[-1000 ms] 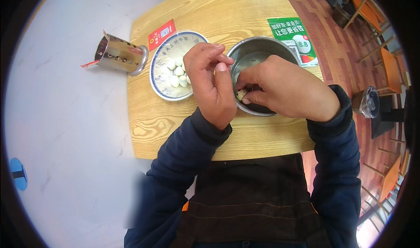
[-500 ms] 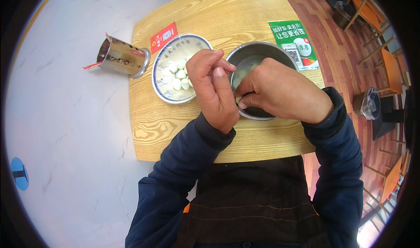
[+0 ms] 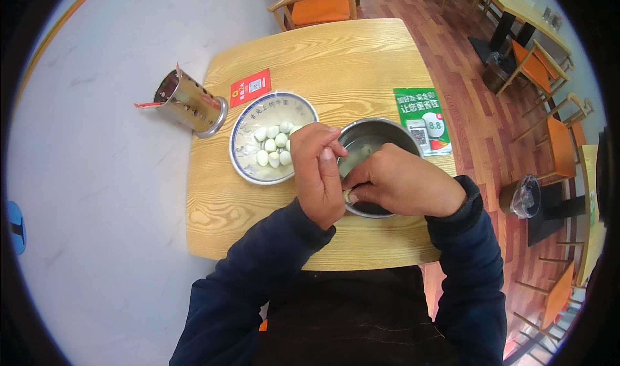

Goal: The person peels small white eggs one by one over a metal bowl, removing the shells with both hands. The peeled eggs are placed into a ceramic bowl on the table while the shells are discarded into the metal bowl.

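My right hand dips over the near left rim of a steel bowl, thumb and fingers pinching a small egg, pale yellowish and only partly visible. Left of it, at the bowl's left rim, my left hand is closed, its fingers curled in and the thumb laid along them. Whatever it may hold is hidden. Cloudy liquid lies in the steel bowl. Several small peeled white eggs sit in a white blue-rimmed bowl lined with clear plastic, just left of my left hand and partly covered by it.
A perforated metal utensil holder with red-wrapped sticks stands at the table's left edge. Behind the bowls lie a red card and a green card. A wall runs along the left; orange chairs and a lined bin stand right.
The whole view has shifted, so the table sits lower and more of the room shows beyond it. Both hands keep nearly the same pose at the steel bowl.
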The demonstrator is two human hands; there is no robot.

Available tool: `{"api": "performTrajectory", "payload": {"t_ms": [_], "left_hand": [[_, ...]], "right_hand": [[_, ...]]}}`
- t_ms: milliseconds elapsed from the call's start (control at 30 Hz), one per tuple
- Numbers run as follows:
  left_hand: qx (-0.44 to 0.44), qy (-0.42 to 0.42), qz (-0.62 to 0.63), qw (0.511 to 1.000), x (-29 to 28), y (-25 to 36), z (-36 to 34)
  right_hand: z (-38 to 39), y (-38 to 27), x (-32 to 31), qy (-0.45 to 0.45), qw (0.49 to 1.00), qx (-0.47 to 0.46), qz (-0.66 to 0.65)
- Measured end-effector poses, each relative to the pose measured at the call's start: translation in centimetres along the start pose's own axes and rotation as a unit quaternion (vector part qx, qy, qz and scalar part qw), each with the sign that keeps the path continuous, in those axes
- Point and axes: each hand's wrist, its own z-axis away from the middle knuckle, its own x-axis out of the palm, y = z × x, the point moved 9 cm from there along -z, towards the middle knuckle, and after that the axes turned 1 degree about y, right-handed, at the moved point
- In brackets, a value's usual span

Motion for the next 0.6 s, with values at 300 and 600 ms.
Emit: {"api": "performTrajectory", "payload": {"t_ms": [300,600], "left_hand": [[0.001,0.002,0.006,1.0,0.1,-0.3,-0.1],[0.003,-0.02,-0.019,1.0,0.1,0.1,-0.2]], "right_hand": [[0.5,0.1,-1.0,0.015,0.998,0.02,-0.06],[0.5,0.1,-1.1,0.028,0.991,0.053,-0.123]]}}
